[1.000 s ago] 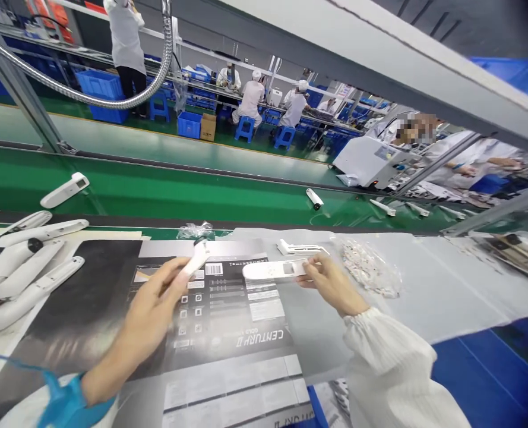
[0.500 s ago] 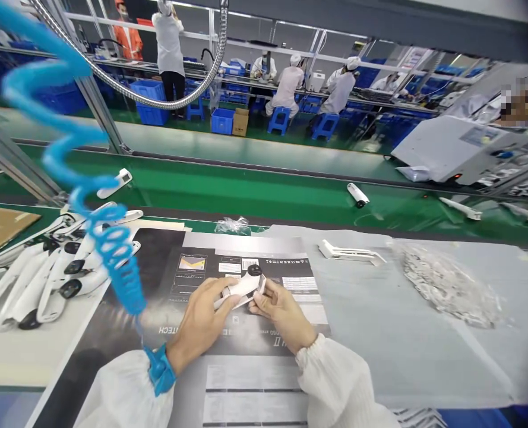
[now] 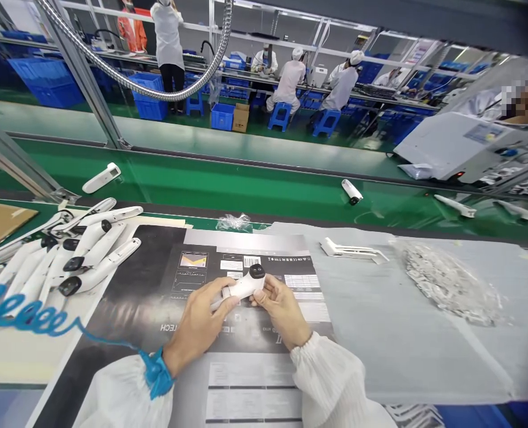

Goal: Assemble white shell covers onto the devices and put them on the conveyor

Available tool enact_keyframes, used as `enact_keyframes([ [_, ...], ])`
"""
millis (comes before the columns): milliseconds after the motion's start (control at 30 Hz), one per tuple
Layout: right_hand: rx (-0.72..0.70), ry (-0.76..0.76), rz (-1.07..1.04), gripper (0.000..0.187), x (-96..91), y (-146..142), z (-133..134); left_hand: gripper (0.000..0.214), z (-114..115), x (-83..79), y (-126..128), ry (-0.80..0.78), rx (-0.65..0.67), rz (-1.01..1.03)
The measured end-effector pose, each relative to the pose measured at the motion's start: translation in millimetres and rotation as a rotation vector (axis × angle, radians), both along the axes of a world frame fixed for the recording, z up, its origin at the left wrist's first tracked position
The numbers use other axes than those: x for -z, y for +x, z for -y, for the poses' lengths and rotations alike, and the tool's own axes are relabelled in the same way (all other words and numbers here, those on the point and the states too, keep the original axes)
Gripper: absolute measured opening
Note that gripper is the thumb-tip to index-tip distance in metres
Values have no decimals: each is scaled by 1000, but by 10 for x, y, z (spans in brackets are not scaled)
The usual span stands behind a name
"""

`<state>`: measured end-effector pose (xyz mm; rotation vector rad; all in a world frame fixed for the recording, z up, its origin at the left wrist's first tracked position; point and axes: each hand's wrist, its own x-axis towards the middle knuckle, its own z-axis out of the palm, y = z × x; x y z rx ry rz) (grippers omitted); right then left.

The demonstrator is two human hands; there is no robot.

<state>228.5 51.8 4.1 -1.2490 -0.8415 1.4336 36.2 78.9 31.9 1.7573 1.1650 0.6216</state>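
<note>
A white handheld device with a rounded black end (image 3: 246,286) is held between both hands over a dark printed sheet (image 3: 157,279). My left hand (image 3: 204,312) wraps its lower end, and the fingers cover much of the handle. My right hand (image 3: 284,306) pinches it close to the black end, thumb on the near side. A blue strap (image 3: 157,371) goes round my left wrist, joined to a coiled blue cord (image 3: 23,312). Beneath the device, the sheet carries printed text, a barcode and a small graph.
Several similar white devices (image 3: 98,264) are piled at left. A long white part (image 3: 353,252) and a clear bag of small pieces (image 3: 446,282) lie on the grey mat (image 3: 401,351). Beyond runs a green conveyor (image 3: 228,184) carrying more devices. A metal hose (image 3: 157,95) hangs above.
The coiled blue cord has swung down to the left. The held device has turned slightly in my hands, its black end still up and right. Devices on the conveyor have shifted left.
</note>
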Motion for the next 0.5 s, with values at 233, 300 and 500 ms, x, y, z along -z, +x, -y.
enact_keyframes([
  [233, 301, -115, -203, 49, -233, -336, -108, 43, 200, 180, 221, 398, 70, -309],
  [300, 391, -246, -465, 53, -319, -459, -172, 44, 275, 200, 270, 484, 74, -404],
  [500, 251, -281, -710, 41, -382, -524, -201, 40, 159, 123, 56, 371, 122, -475],
])
